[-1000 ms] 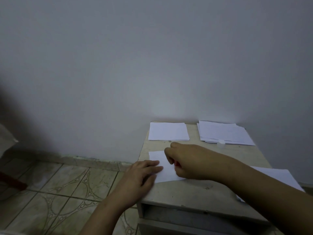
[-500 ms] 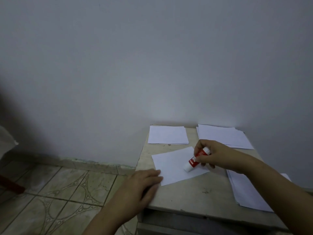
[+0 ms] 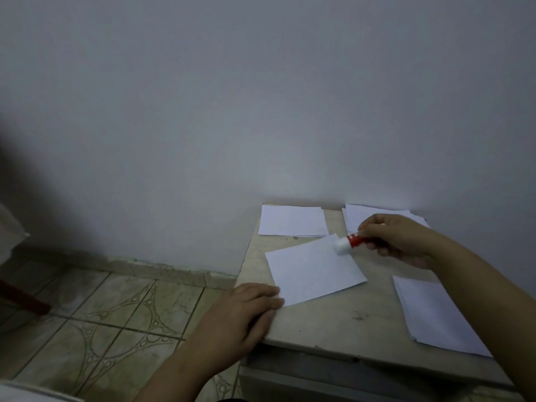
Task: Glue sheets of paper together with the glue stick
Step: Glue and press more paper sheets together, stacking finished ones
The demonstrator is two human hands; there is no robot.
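Glue stick sits in the right hand, but going near to far: left hand is closest, lying flat w/ fingers straight and together, tips pressing the near-left corner of the loose sheet at the table edge; it grips nothing. Sheet lies skewed on the tabletop, roughly mid-table. To the right, near edge, a paper stack lies flat, partly under the right forearm.

Further back, right hand has its fingers curled round the red barrel of the stick, thumb on top, rest of the barrel hidden in the fist. White end pokes out left of the fingertips, tilted down, touching or just over the sheet's far-right corner; can't tell which.

Farthest, against the wall: a small pile of sheets at the back-left of the table, and another pile back-right, partly behind the right hand. Tiled floor shows left of the table.
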